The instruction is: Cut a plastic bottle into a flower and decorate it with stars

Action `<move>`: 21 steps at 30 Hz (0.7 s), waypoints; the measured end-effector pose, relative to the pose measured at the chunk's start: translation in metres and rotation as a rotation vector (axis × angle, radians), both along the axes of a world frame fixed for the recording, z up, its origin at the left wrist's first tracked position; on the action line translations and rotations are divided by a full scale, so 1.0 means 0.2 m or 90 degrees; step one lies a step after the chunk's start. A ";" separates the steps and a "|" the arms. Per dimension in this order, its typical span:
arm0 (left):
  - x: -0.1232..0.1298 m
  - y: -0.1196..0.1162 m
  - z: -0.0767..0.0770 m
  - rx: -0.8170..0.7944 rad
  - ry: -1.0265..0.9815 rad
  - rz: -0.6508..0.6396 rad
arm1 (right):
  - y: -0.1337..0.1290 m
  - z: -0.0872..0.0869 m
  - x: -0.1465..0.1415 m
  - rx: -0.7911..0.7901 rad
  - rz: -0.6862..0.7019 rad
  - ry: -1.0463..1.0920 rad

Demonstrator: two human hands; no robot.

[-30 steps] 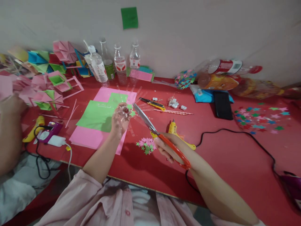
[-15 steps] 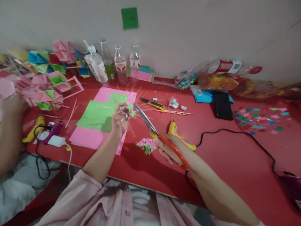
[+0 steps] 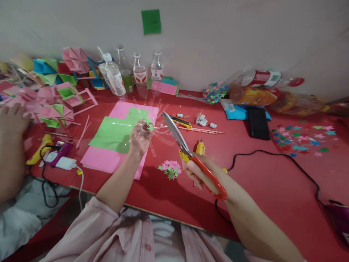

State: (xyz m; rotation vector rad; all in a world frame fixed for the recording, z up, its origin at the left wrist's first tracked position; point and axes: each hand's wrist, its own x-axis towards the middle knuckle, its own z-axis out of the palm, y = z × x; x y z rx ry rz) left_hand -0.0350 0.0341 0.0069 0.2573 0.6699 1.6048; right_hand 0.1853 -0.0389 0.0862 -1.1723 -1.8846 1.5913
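Note:
My left hand point(image 3: 141, 138) is closed around a clear plastic bottle piece point(image 3: 143, 126) whose thin cut strips fan outward. A green paper star point(image 3: 149, 126) shows at its near right side; whether it is stuck on, I cannot tell. In my right hand point(image 3: 197, 173) are red-handled scissors point(image 3: 178, 136), blades pointing up and left, apart from the strips. Pink and green paper stars point(image 3: 171, 169) lie in a small pile between my hands. Beneath my left hand are green paper point(image 3: 109, 134) and pink paper point(image 3: 100, 160). My right forearm partly hides a yellow glue gun point(image 3: 200, 147).
Clear bottles point(image 3: 140, 78) stand along the wall. A yellow cutter point(image 3: 182, 123), white blocks point(image 3: 201, 120) and a black phone point(image 3: 258, 122) lie beyond my hands. A black cord point(image 3: 261, 151) crosses the right side. Another person's hand point(image 3: 13, 120) rests near pink paper crafts at left.
My right hand has drawn the scissors back to the right, away from the plastic strips. The green star beside my left hand has shifted slightly up and left. The neighbour's hand has moved too.

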 end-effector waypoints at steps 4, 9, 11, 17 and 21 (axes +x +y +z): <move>0.00 0.00 0.00 0.010 -0.012 0.015 | -0.01 0.00 0.01 -0.048 0.005 -0.028; 0.00 0.00 0.02 0.034 -0.034 0.047 | -0.02 -0.02 -0.01 -0.074 0.006 -0.044; 0.00 0.00 0.02 0.031 -0.038 0.054 | -0.01 -0.03 -0.01 -0.071 -0.015 -0.038; -0.01 0.00 0.02 0.024 -0.031 0.038 | 0.01 -0.05 -0.02 -0.166 -0.023 -0.034; 0.00 -0.01 0.02 0.017 -0.007 0.039 | 0.01 -0.02 -0.04 -0.166 -0.039 -0.048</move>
